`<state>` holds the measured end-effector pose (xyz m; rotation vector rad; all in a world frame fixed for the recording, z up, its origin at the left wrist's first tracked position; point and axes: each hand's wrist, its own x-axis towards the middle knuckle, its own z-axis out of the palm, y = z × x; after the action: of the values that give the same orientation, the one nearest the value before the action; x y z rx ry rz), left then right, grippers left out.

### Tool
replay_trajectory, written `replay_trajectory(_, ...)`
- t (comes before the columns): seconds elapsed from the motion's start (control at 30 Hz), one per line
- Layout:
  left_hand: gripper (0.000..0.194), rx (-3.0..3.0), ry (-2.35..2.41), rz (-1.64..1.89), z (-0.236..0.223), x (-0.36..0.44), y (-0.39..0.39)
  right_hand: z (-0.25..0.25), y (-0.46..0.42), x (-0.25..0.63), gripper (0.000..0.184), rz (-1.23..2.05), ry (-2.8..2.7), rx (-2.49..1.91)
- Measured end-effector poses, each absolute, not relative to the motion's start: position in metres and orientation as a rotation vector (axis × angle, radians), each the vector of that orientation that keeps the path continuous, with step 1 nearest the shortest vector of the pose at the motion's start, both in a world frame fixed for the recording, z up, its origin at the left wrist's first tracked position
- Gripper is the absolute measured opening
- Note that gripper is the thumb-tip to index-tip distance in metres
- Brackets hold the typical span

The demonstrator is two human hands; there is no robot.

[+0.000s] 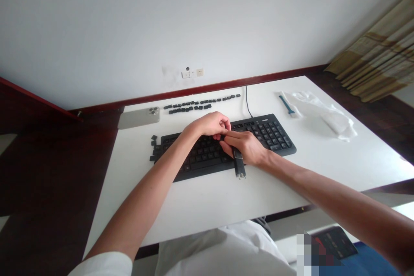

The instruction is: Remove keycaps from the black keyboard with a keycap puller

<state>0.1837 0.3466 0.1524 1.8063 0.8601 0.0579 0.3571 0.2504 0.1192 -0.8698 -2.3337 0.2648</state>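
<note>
A black keyboard [268,133] lies across the white table [200,202]. My left hand [210,124] hovers over its upper middle rows, fingers curled and pinched on something too small to make out. My right hand [247,146] rests on the keyboard just right of it, fingers wrapped round a dark keycap-puller tool [239,167] whose end sticks out toward me past the keyboard's front edge. The fingertips of both hands meet above the keys. Several loose black keycaps [200,104] lie in rows behind the keyboard, and a few more keycaps [153,146] sit by its left end.
A phone [139,117] lies face down at the table's back left. A blue-handled brush [287,105] and a white cloth or bag [326,114] lie at the back right. The keyboard cable [247,101] runs to the wall. Curtains [381,60] hang at right.
</note>
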Motion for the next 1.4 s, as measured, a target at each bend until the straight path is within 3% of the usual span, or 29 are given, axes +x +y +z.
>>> replay_trajectory(1.4,0.007,1.743,0.884,0.105,0.146,0.184,0.349,0.118,0.252,0.357,0.032,0.232,-2.278,-0.798)
